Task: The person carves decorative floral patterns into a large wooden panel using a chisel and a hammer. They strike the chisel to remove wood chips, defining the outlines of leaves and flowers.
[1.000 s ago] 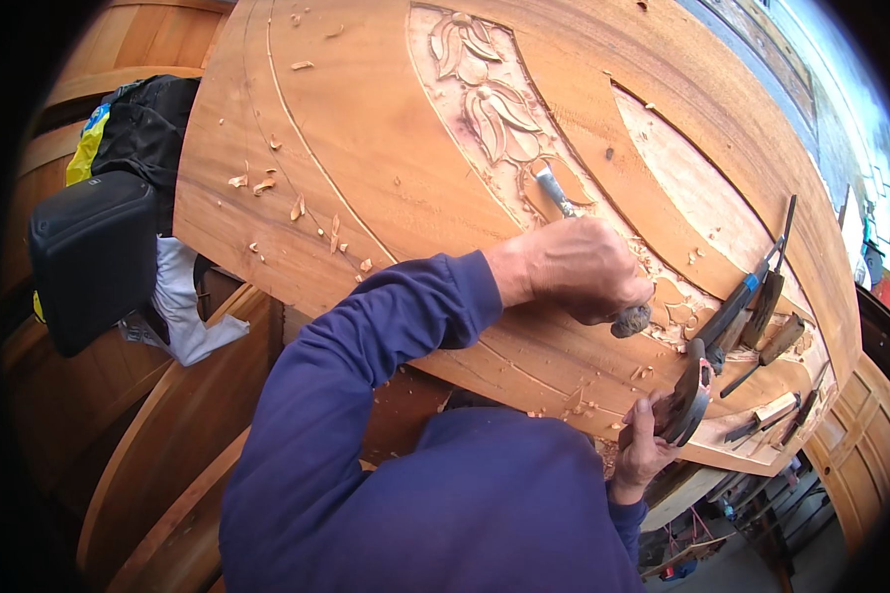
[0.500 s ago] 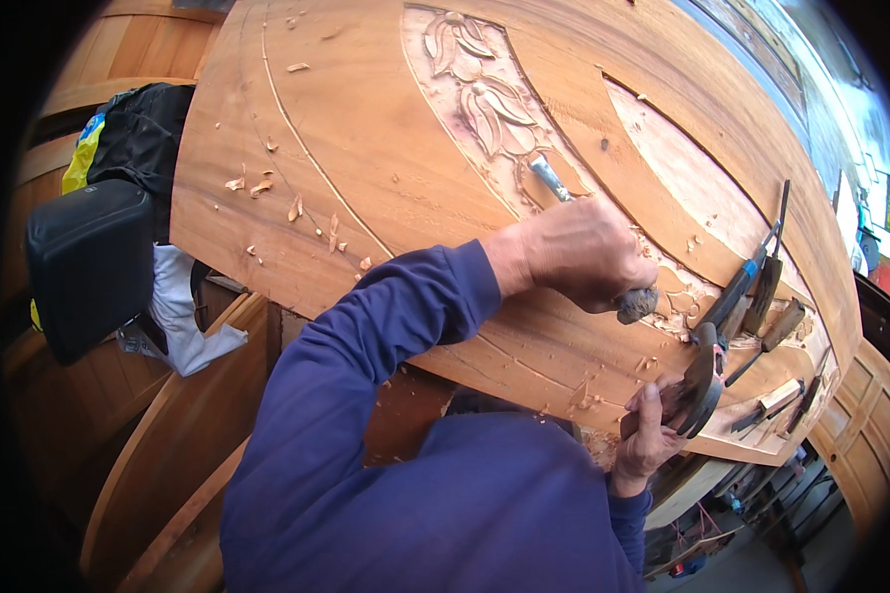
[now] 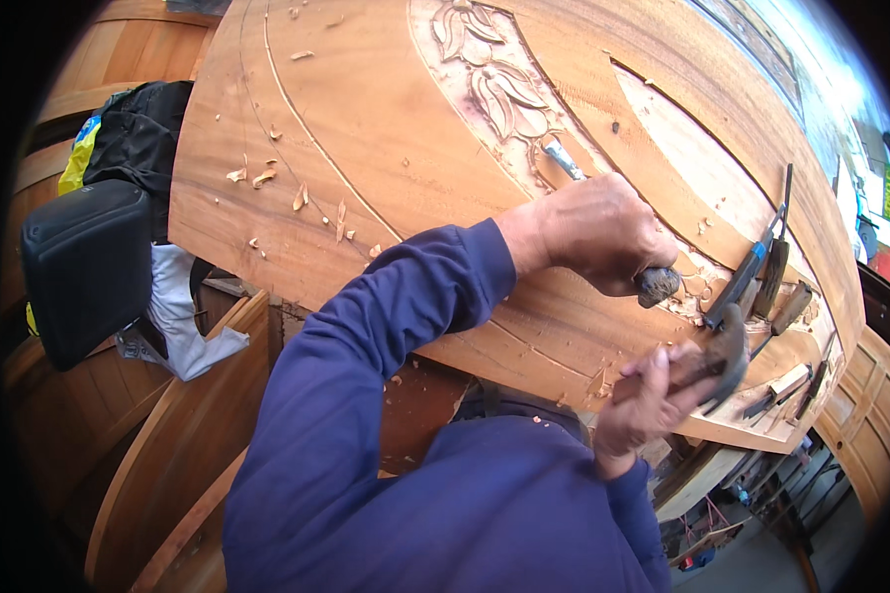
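My left hand (image 3: 603,232) is wrapped around a chisel (image 3: 562,158). Its metal blade points toward the far carved flowers (image 3: 504,94), and its worn, frayed handle end sticks out below the fist. The cutting edge rests at or close to the carved strip; exact contact is hard to tell. Lower right, my right hand (image 3: 648,410) is closed on a wooden tool with a dark curved head (image 3: 730,351), slightly blurred, a short way from the chisel's handle end. Both hands are over a large wooden panel (image 3: 366,128) with recessed carving.
Several carving tools (image 3: 776,287) lie on the panel's right end, one with a blue band. Wood shavings (image 3: 264,179) are scattered at the left. Beyond the panel's left edge are a black padded object (image 3: 84,267) and a white cloth (image 3: 178,316). Curved boards (image 3: 168,455) stand lower left.
My right hand has raised the dark-headed tool and turned it, bringing it nearer the chisel handle. My left hand and the chisel appear slightly farther up and right, with the view itself shifting a little.
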Tool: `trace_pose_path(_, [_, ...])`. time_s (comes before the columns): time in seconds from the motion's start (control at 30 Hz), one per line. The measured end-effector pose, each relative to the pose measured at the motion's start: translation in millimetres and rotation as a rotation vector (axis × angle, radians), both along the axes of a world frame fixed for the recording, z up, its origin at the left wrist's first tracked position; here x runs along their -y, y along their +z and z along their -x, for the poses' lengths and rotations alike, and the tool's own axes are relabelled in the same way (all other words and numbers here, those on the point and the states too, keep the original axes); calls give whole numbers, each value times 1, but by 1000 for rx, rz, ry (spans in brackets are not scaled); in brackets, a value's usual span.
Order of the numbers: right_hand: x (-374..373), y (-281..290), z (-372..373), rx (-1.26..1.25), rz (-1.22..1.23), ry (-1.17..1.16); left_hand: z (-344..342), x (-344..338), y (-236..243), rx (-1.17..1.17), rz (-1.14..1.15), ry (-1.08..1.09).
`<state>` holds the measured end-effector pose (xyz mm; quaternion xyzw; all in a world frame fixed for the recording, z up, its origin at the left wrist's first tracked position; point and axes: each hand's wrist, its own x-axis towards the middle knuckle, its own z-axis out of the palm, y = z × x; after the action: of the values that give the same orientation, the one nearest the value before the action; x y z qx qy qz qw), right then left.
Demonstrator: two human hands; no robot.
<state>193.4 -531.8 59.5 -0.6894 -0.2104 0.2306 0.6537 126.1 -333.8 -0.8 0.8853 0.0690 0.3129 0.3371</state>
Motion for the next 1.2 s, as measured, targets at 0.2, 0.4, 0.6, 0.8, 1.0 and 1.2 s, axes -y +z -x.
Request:
trace_pose_path(0.2, [-7,-22,1,15,181,195,1,-4,4,-7,20,9])
trace_pose_path(0.4, [-3,-50,-3,137,263,169,-7,-1,-1,15,42,12])
trace_pose_path(0.6, [-9,-31,6,29,-22,86,1,-5,-1,62,47,44])
trace_pose_path(0.8, [4,-38,-18,611,404,177,3,-7,0,118,68,54])
trace_pose_path(1.0, [-20,-43,-10,532,56,226,8,-13,7,107,69,52])
trace_pose_path(1.2, [-19,-49,-35,914,137,288,9,-14,10,177,130,105])
